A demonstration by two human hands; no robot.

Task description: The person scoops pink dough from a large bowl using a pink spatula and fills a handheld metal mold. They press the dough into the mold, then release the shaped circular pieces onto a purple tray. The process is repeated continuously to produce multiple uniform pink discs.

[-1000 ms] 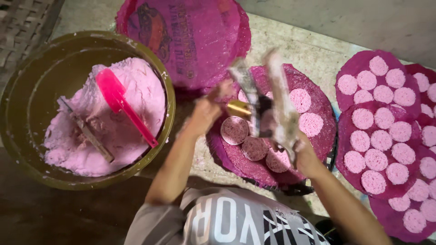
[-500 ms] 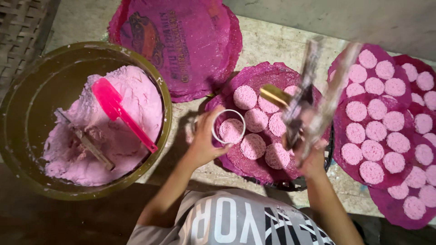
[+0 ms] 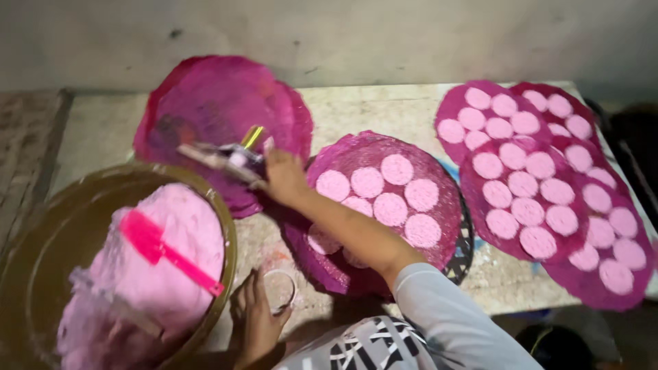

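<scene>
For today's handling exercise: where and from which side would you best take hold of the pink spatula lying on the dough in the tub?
Probably grip the pink spatula by its narrow handle, coming from above at the tub rim's right side. The handle end points there and lies clear, while the broad blade rests on the pink dough.
</scene>
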